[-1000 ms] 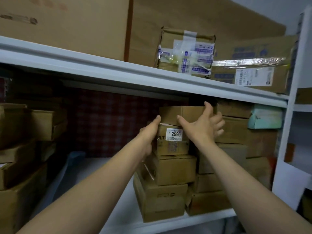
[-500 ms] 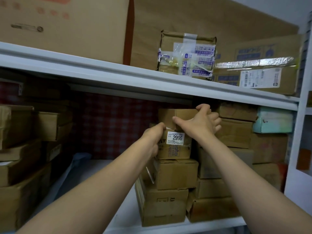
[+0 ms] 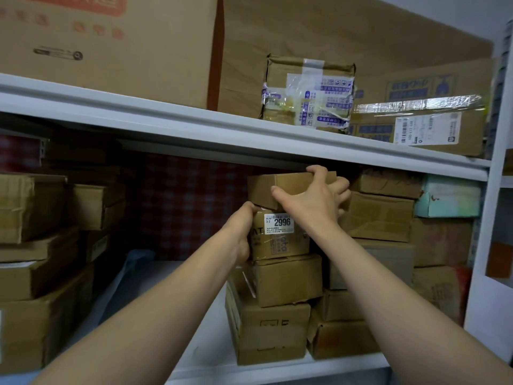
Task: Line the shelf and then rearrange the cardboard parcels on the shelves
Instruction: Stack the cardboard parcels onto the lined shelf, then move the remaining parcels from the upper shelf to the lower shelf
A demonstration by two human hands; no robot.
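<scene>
The right hand (image 3: 313,201) grips the top parcel (image 3: 288,187), a small plain cardboard box at the head of the middle stack, just under the upper shelf (image 3: 194,126). Its fingers (image 3: 317,171) are spread. The forefinger hooks over the box's top edge, the thumb lies across the front face, and the others curl round the right end.

The left hand (image 3: 238,232) holds the labelled parcel (image 3: 280,243) directly beneath, the one with a white sticker reading 2996. The thumb sits at its upper left corner and the hand wraps the left side, though the fingertips there are hidden.

Under these two sit a third box (image 3: 288,279) and a bottom box (image 3: 269,332), the last resting on the white lower shelf (image 3: 200,354). A right-hand stack (image 3: 377,218) stands just beside this pile, with a pale green parcel (image 3: 449,195) high at its far side. A left-hand stack (image 3: 33,207) stands well apart.

Between the stacks lies what looks like a pale, translucent liner sheet (image 3: 125,276), in front of a red-checked backing (image 3: 188,201).

On the upper shelf are a large carton (image 3: 111,37), a taped parcel (image 3: 308,95) and a flat carton (image 3: 422,126) with a shipping label.
</scene>
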